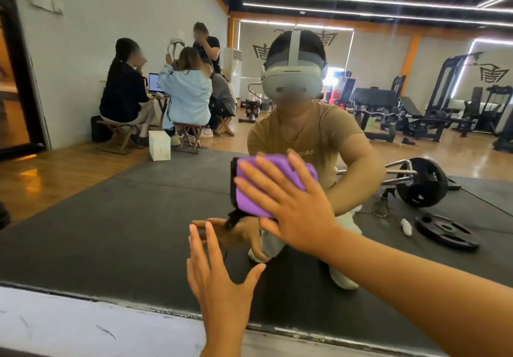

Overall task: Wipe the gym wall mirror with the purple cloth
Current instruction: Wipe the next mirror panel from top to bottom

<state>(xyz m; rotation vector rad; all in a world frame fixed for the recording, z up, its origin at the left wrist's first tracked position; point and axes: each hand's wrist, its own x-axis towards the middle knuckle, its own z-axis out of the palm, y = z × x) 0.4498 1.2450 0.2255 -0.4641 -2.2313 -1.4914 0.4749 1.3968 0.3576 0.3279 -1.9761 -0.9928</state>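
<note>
The gym wall mirror (111, 204) fills most of the view and reflects me crouching in front of it. A folded purple cloth (249, 204) lies flat against the glass near the centre. My right hand (294, 204) presses it to the mirror with straight, spread fingers. Lower down, my left hand (216, 273) is held up with straight fingers, its fingertips at the glass and meeting their own reflection. It holds nothing.
The mirror's bottom edge (166, 313) runs along a low white ledge (69, 326). Reflected in the glass are a black floor mat, a loaded barbell, loose weight plates, gym machines and several people seated at a small table.
</note>
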